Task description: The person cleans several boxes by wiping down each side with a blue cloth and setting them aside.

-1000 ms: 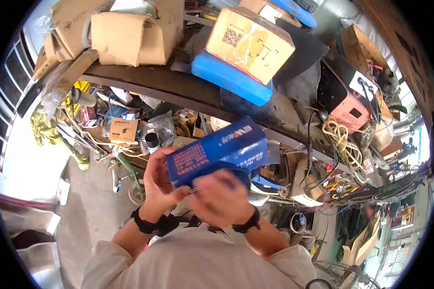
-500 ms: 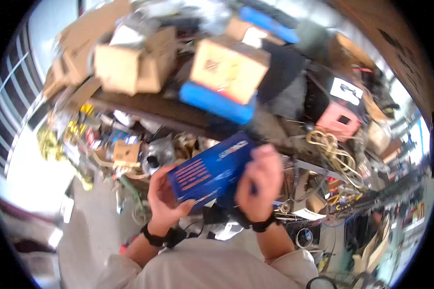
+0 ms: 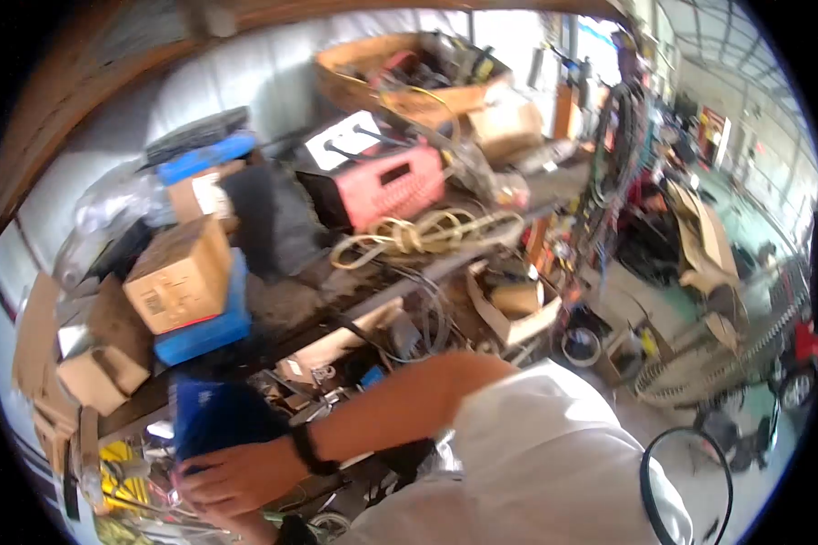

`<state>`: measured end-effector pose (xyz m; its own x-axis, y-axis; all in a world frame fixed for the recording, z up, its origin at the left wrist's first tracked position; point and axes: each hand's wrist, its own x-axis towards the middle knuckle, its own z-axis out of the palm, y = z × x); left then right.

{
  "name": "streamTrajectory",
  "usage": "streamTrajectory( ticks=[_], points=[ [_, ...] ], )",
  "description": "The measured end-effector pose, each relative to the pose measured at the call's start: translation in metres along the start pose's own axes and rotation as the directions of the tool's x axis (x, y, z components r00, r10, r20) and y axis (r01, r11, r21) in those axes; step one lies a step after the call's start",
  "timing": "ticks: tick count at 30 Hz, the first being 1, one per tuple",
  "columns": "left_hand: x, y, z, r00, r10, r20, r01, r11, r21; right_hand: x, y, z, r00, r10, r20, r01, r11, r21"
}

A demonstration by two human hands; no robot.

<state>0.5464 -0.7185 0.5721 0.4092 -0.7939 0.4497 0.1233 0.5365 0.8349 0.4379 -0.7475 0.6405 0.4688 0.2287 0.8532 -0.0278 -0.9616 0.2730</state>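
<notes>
A blue cardboard box (image 3: 218,418) is at the lower left, in front of the shelf edge, its surface smeared by motion. My right hand (image 3: 241,477), with a black band at the wrist, reaches across my body and its bent fingers close over the box's lower end. Below it, only a small part of my left hand (image 3: 250,525) and its black wristband show at the bottom edge. My right hand hides the left fingers.
A brown carton (image 3: 180,272) rests on a blue case (image 3: 209,318) on the shelf. To the right stand a red-and-black machine (image 3: 386,186) and a coiled cream cable (image 3: 413,234). An open carton (image 3: 513,304) sits lower. A wire-mesh piece (image 3: 718,341) is at right.
The view has swung right, leaving the blue box and both hands at the lower left. My right hand has gone from the box's right end to its lower end, over my left hand.
</notes>
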Motion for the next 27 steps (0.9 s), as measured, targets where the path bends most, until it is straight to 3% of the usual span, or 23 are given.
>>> streamTrajectory(
  ticks=[1, 2, 4, 16, 19, 20, 22, 24, 27],
  points=[
    [-0.029, 0.036, 0.029, 1.000, 0.023, 0.012, -0.023, 1.000, 0.017, 0.035, -0.038, -0.040, 0.988, -0.157, -0.011, 0.155, 0.982, -0.105],
    [-0.031, 0.029, 0.029, 1.000, 0.020, -0.007, -0.019, 0.999, 0.044, 0.038, -0.042, -0.035, 0.930, -0.102, 0.354, 0.067, 0.992, 0.109],
    [-0.033, 0.030, 0.030, 0.998, 0.028, -0.059, -0.022, 0.994, 0.105, 0.051, -0.037, -0.039, 0.834, -0.174, 0.523, 0.109, 0.982, 0.153],
    [-0.047, 0.053, 0.014, 0.963, 0.161, -0.218, -0.106, 0.964, 0.243, 0.060, -0.046, -0.103, 0.854, -0.170, 0.492, 0.255, 0.960, -0.111],
    [-0.055, 0.059, 0.014, 0.961, 0.133, -0.242, -0.078, 0.971, 0.226, 0.068, -0.057, -0.127, 0.880, -0.117, 0.460, 0.178, 0.980, -0.092],
    [-0.059, 0.062, 0.015, 0.963, 0.118, -0.243, -0.063, 0.972, 0.225, 0.071, -0.058, -0.134, 0.907, -0.091, 0.411, 0.092, 0.996, 0.017],
    [-0.061, 0.075, 0.020, 0.975, 0.073, -0.210, -0.048, 0.991, 0.123, 0.075, -0.053, -0.152, 0.905, -0.007, 0.426, -0.004, 1.000, 0.025],
    [-0.065, 0.100, 0.038, 0.996, 0.026, -0.080, -0.049, 0.954, -0.296, 0.084, -0.060, -0.180, 0.891, 0.066, 0.450, -0.062, 0.998, -0.025],
    [-0.066, 0.087, 0.039, 0.996, -0.088, 0.028, 0.091, 0.882, -0.463, 0.074, -0.071, -0.204, 0.824, 0.144, 0.548, -0.105, 0.989, -0.102]
  ],
)
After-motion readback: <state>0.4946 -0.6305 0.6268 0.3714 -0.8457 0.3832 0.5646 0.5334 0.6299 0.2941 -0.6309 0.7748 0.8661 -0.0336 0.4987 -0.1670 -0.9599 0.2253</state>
